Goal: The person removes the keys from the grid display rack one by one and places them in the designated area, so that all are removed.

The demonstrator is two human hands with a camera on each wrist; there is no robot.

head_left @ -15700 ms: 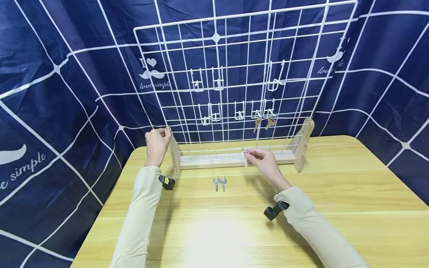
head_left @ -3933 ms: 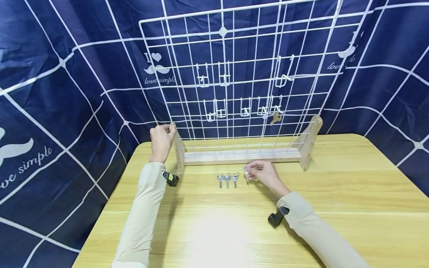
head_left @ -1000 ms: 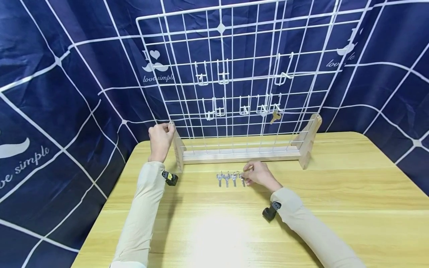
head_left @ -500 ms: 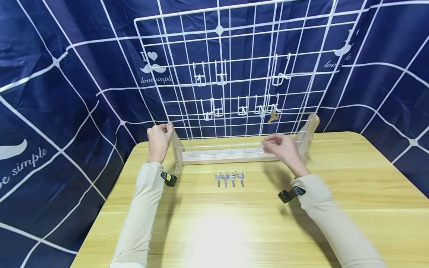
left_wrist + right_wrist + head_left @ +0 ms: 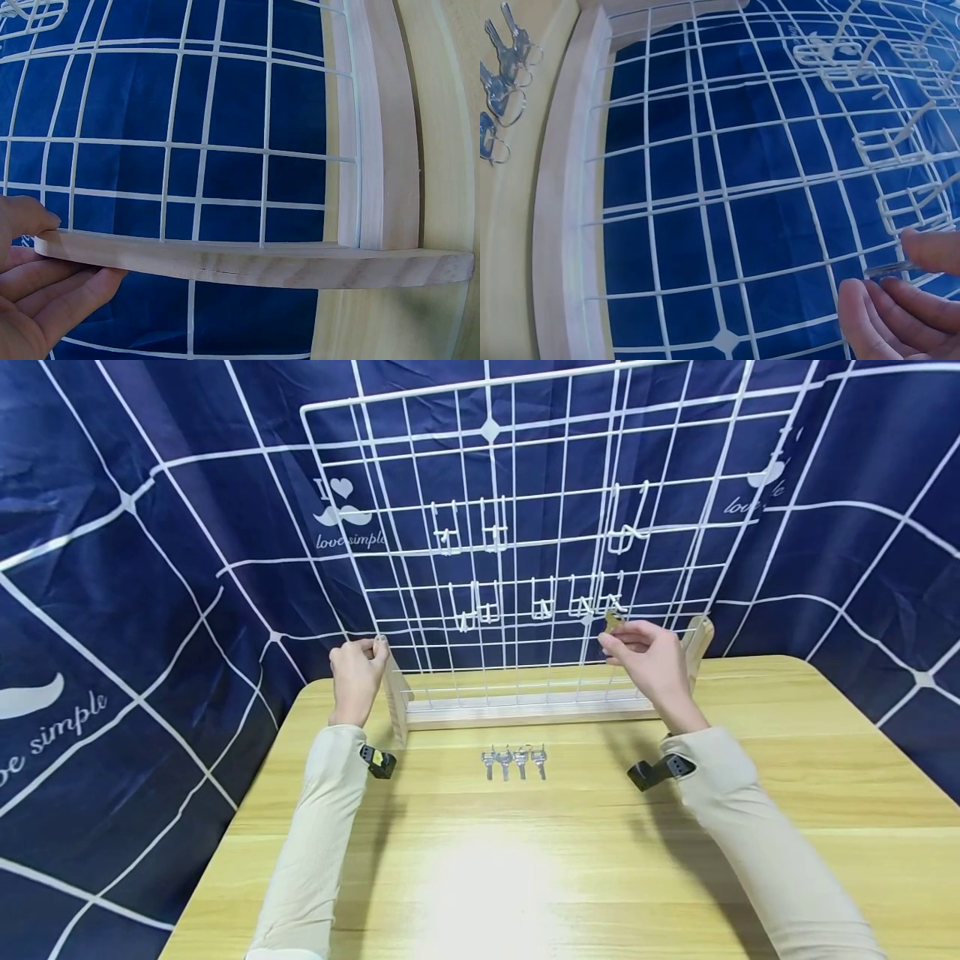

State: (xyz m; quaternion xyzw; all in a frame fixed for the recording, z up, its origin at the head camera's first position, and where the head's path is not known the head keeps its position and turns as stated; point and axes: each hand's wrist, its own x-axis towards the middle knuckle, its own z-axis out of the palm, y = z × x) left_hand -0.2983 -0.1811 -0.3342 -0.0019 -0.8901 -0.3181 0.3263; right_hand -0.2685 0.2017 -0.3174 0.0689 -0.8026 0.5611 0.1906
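Note:
My left hand grips the top of the wooden end support of a white wire grid rack. In the left wrist view the thumb lies on one side of the support and the fingers on the other. My right hand is raised to the lower right hooks and pinches a brass-coloured key just under a wire hook. The right wrist view shows this key edge-on between thumb and fingers. Several silver keys with rings lie in a row on the table before the rack.
More white hooks hang on the lower part of the grid, and others higher up. A wooden base bar runs along the rack's foot. Dark blue curtain with white lines surrounds the wooden table.
Two keys lay on the table at first; the row has grown, and one of two hanging keys left its hook. My right hand released a key there, then rose to the last hanging key.

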